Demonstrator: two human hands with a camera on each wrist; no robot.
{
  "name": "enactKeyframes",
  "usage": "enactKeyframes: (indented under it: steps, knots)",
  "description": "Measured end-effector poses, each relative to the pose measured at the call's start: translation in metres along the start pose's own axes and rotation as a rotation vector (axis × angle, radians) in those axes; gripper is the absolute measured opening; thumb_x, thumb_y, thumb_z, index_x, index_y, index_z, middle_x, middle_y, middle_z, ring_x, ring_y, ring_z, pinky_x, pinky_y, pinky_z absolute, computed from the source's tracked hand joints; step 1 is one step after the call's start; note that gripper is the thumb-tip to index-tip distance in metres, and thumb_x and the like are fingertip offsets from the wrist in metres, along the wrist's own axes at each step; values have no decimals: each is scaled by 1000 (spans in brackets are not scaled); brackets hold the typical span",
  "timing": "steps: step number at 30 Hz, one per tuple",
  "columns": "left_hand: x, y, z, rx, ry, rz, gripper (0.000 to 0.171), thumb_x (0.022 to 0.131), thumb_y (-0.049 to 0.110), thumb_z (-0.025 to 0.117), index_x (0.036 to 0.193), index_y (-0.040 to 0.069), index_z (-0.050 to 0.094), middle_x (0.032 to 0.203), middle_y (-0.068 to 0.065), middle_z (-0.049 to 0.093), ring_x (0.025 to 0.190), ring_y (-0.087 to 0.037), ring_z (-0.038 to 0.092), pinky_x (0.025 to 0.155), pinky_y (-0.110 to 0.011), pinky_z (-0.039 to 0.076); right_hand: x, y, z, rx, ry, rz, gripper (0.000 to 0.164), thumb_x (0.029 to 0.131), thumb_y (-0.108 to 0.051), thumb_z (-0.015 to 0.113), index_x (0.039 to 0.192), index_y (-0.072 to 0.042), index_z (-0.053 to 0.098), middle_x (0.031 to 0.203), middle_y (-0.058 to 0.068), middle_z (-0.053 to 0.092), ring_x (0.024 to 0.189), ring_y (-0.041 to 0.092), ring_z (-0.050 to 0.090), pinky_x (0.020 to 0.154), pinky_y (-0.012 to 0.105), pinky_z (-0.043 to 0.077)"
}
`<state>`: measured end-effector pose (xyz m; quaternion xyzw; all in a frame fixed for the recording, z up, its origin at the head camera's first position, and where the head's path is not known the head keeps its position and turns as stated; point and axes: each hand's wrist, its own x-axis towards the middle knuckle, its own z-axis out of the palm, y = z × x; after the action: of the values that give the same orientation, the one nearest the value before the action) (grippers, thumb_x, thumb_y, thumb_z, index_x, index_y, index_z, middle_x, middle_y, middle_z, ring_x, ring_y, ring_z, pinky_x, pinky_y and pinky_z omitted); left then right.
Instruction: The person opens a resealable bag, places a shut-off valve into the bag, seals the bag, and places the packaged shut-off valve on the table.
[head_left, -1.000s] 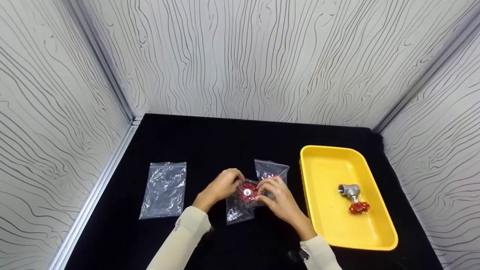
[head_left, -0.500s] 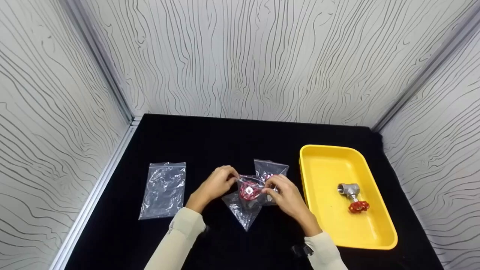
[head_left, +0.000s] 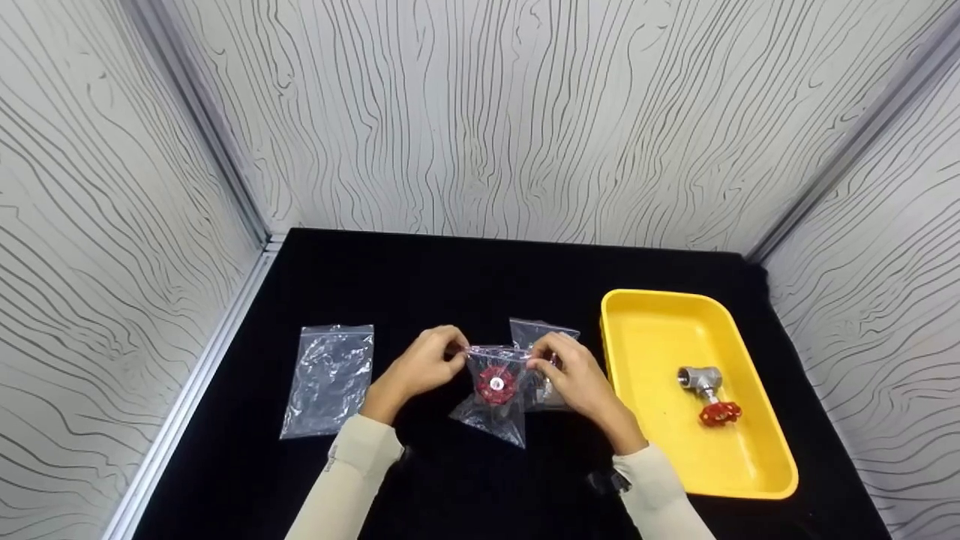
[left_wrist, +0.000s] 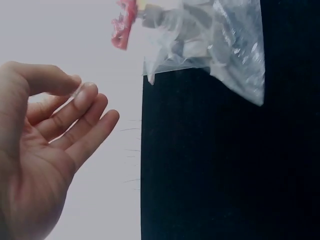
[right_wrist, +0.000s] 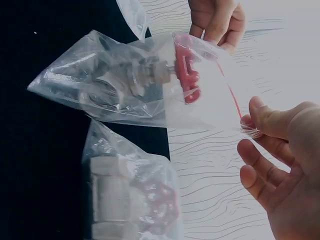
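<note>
A clear zip-lock bag [head_left: 487, 424] holds a metal valve [right_wrist: 145, 75] with a red handwheel [head_left: 496, 385]. My left hand [head_left: 424, 364] pinches the left corner of the bag's mouth between thumb and fingertips. At the opposite corner my right hand [head_left: 574, 375] pinches the plastic, and the zip edge stretches between them. In the right wrist view a red line [right_wrist: 230, 90] runs along that edge. The bag's body hangs below, its lower corner pointing at the person. Partly hidden behind the right hand lies another bagged valve [right_wrist: 112, 195].
To the left a flat clear zip bag [head_left: 330, 382] lies on the black table cover [head_left: 420, 285]. A yellow tray [head_left: 652, 465] on the right holds a loose valve [head_left: 705, 390] with a red handwheel. Patterned white walls [head_left: 465, 112] enclose the table.
My hands have spread apart, the left going left and up, the right going right. The bag's mouth is now drawn straight and the handwheel shows fully between the hands.
</note>
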<state>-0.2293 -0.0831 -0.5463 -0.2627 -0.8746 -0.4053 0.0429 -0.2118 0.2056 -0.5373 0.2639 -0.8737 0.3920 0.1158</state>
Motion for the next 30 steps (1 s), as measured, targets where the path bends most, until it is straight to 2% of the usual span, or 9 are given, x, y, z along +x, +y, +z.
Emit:
enactKeyframes:
  steps: [6,11,16,19,26,30]
  knots:
    - [-1,7,-12,-37,22,20,7,90,-1,67,96,1,70,99,-12,73,94,-25,75,88,-36,64,12,-5,-9,39,2,-55,11,92,-13,80,93,-12,69,93,-2,68,81,9,55,70,32,52]
    - [-4,13,-20,-18,52,65,7,89,0,69,95,3,70,97,-10,72,92,-22,73,85,-35,64,17,-11,-15,55,0,-80,12,92,-13,81,93,-14,69,96,-4,69,82,11,56,68,35,51]
    - [-7,17,-26,13,55,87,8,89,2,71,95,5,69,95,-8,71,90,-20,71,84,-35,63,18,-16,-18,57,-7,-103,14,91,-13,82,92,-14,68,96,-4,69,83,14,58,69,25,49]
    - [-8,18,-28,24,65,101,9,88,0,72,94,6,69,94,-8,71,89,-19,70,83,-34,63,18,-17,-19,72,-8,-131,14,90,-11,82,93,-13,68,96,-3,70,86,14,60,73,22,49]
    - [-11,21,-33,34,101,150,12,86,-2,74,92,6,68,91,-7,70,87,-19,69,79,-31,61,20,-19,-19,96,19,-208,16,90,-2,81,92,-11,69,96,-3,70,95,15,66,88,23,54]
    - [-13,21,-32,55,97,158,12,86,-1,74,92,7,67,91,-7,70,87,-19,68,80,-31,61,18,-19,-17,92,20,-210,16,89,0,81,93,-10,69,97,-2,70,95,15,67,88,22,54]
